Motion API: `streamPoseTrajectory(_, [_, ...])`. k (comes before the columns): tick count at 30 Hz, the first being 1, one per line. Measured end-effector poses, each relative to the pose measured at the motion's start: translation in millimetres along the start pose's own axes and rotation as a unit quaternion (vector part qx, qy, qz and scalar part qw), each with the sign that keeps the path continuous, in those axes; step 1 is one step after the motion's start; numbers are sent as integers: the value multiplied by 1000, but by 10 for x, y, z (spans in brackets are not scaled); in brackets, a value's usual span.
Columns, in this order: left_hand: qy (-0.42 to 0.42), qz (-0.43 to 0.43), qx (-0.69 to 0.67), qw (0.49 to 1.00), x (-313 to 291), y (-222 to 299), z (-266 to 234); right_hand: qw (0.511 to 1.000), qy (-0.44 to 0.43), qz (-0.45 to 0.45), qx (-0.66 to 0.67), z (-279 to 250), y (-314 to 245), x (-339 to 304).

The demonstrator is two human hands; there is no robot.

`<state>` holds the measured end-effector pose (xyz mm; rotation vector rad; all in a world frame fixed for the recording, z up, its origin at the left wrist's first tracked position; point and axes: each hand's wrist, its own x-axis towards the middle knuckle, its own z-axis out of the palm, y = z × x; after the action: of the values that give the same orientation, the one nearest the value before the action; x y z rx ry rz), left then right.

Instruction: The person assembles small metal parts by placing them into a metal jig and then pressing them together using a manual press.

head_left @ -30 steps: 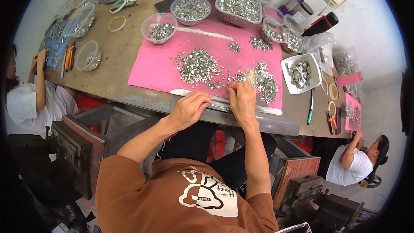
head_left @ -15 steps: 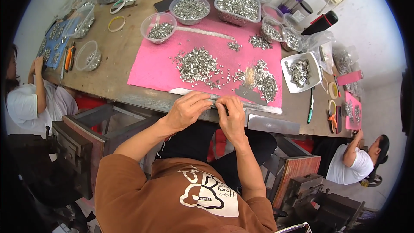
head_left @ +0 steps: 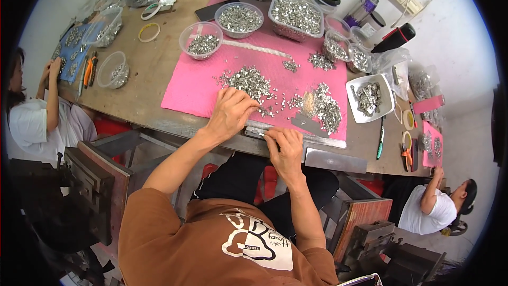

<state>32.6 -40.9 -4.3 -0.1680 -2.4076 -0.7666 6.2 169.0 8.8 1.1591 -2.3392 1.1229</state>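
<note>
My left hand (head_left: 233, 109) is at the near edge of a heap of small silvery metal pieces (head_left: 247, 80) on a pink mat (head_left: 182, 87). Its thumb and fingertips are pinched together; anything between them is too small to make out. My right hand (head_left: 286, 144) rests at the front edge of the table, closed with its fingers curled down beside a narrow grey metal bar (head_left: 254, 133). What its fingertips grip is hidden. A second heap of metal pieces (head_left: 328, 108) lies to the right, beside a flat grey plate (head_left: 308, 125).
Tubs of metal pieces (head_left: 239, 18) line the back, and a white square dish (head_left: 351, 83) stands to the right. A metal plate (head_left: 335, 160) juts from the table edge. Orange-handled pliers (head_left: 406, 152) lie farther right. One person sits at each side.
My left hand has left the spot beside my right hand at the table edge and moved forward to the heap. The right hand stays at the edge, slightly nearer me.
</note>
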Motion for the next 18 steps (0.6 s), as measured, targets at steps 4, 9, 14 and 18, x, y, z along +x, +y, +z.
streamPoseTrajectory(4, [-29,23,24,999,70,-41,-3,999,-21,29,-18,-85,170,141])
streamPoseTrajectory(9, [-45,29,37,998,77,-37,71,996,-30,52,-64,32,385,436])
streamPoseTrajectory(14, [-57,35,30,997,89,-77,108,990,-81,39,-110,137,527,477])
streamPoseTrajectory(18, [-68,41,23,997,55,-119,36,993,-75,23,-91,91,535,433])
